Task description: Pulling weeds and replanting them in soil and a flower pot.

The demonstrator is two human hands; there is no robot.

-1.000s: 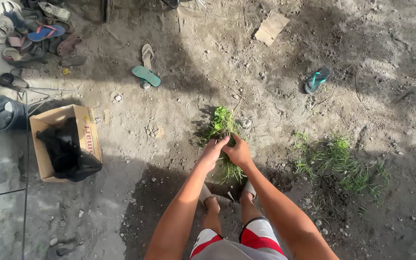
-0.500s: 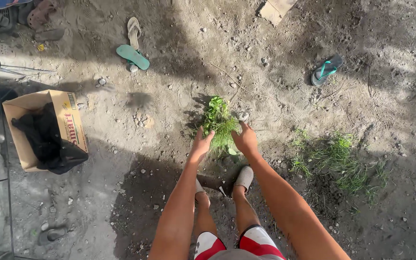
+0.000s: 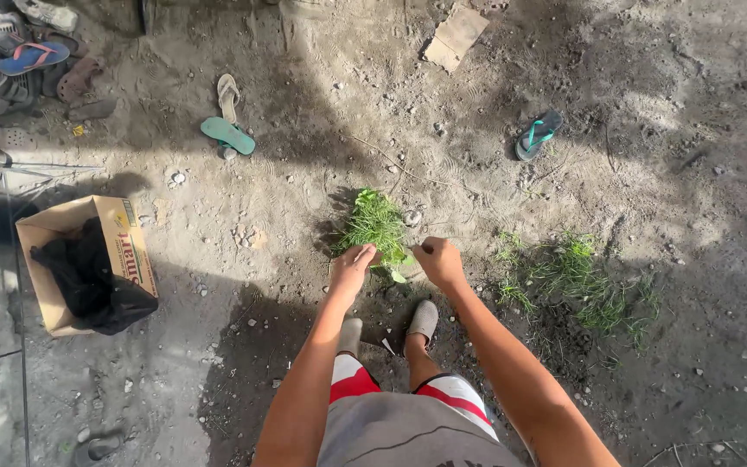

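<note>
Head view: one camera looking straight down at bare, stony dirt ground (image 3: 322,104), part in sun and part in shade.
Left hand: the left hand (image 3: 352,264) is at the near left edge of a green weed clump (image 3: 375,223), fingers curled down onto its lower stems; whether they fully clasp the stems cannot be told.
Right hand: the right hand (image 3: 438,259) is clenched into a loose fist just right of the clump's base, knuckles up; it seems to pinch something thin, but what cannot be made out.
Weed clump: it sits on the dirt just ahead of both hands and of the person's feet, in sunlight, with its shadow falling to its left.
Feet: two feet in grey slippers (image 3: 424,320) stand just behind the hands, in shade.
Grass patch: a sparse patch of grass (image 3: 577,281) grows to the right, apart from the right hand.
Box: an open cardboard box (image 3: 127,251) with a black bag (image 3: 79,281) inside sits well off to the left.
Footwear: a teal flip-flop (image 3: 227,136) and a beige one (image 3: 228,91) lie beyond the clump to the left; a dark flip-flop with teal straps (image 3: 538,135) lies far right; a heap of sandals (image 3: 19,60) fills the top left corner.
Board: a flat brown piece of cardboard (image 3: 455,38) lies at the top edge.
</note>
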